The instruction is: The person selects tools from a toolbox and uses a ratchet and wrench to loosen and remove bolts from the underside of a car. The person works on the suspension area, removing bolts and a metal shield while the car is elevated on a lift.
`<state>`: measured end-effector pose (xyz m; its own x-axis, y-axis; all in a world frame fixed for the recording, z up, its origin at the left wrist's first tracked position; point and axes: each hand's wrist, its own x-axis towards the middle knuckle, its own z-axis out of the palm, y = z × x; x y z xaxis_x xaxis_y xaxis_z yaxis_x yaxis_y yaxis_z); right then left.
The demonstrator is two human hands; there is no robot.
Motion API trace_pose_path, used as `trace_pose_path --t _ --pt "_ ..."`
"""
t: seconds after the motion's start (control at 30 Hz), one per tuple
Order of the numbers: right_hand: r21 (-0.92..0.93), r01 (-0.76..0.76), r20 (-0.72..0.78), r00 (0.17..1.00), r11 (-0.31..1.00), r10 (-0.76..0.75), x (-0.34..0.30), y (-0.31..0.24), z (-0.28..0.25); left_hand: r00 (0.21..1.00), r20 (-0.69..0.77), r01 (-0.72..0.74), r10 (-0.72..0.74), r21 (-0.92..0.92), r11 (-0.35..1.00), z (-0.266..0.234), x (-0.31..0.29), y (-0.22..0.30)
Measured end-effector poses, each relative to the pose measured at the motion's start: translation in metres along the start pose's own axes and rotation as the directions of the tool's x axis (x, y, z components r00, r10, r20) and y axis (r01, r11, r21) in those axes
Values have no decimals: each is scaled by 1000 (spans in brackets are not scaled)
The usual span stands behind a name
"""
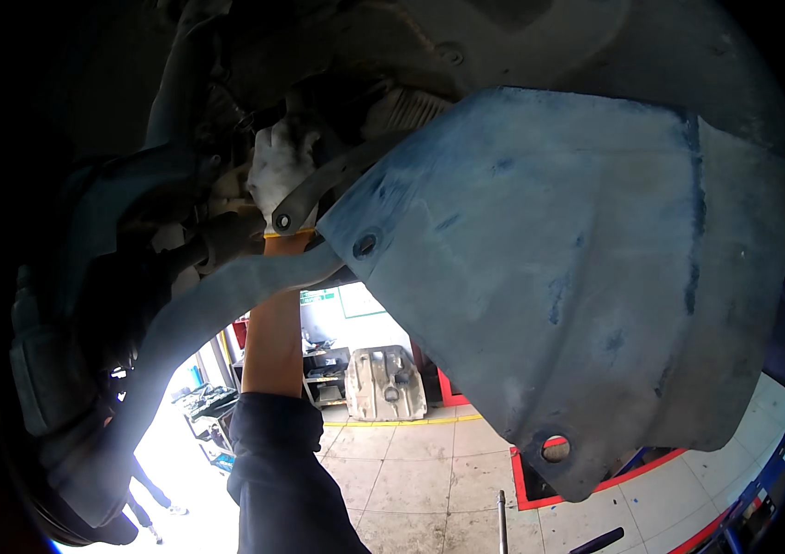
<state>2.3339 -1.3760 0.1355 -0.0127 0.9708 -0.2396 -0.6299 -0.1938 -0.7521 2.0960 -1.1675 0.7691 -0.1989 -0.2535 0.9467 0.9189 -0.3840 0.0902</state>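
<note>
Bracket: thin metal bracket under the car, beside the grey undertray panel.
Left hand: white-gloved left hand raised against bracket; fingers' grip cannot be told.
Right hand: out of view.

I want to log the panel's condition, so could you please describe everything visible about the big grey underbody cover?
The underbody cover is a large, flat, blue-grey panel, seemingly plastic, scuffed and streaked with grime. It hangs tilted under the raised car, its lower corner drooping toward the tiled floor. Round mounting holes show near its left edge and bottom tip. A gloved hand reaches up just beyond its upper left corner; contact cannot be told.
</note>
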Motion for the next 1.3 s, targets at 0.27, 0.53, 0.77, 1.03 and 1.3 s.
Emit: trace_pose_path --t 0.27,0.53,0.77,1.03,1.3 --pt "13 47 31 998 999 -47 4 -1 1 989 75 -114 128 -167 979 -3 -4 -7" --pt "16 -7 15 1000 1000 7 -5 -11 10 997 27 -67 74 -212 975 17 -1 -36" --pt "33 33 -45 999 999 -31 6 -1 -7 987 -67 144 -144 -11 990 26 -16 5" --pt "22 18 -24 1000 1000 -18 -4 -10 -3 999 -27 -30 32 81 996 6 -19 8" --pt "3 93 19 996 996 -93 10 0 -15 921 -208 -343 330 -28 939 22 -18 -12"
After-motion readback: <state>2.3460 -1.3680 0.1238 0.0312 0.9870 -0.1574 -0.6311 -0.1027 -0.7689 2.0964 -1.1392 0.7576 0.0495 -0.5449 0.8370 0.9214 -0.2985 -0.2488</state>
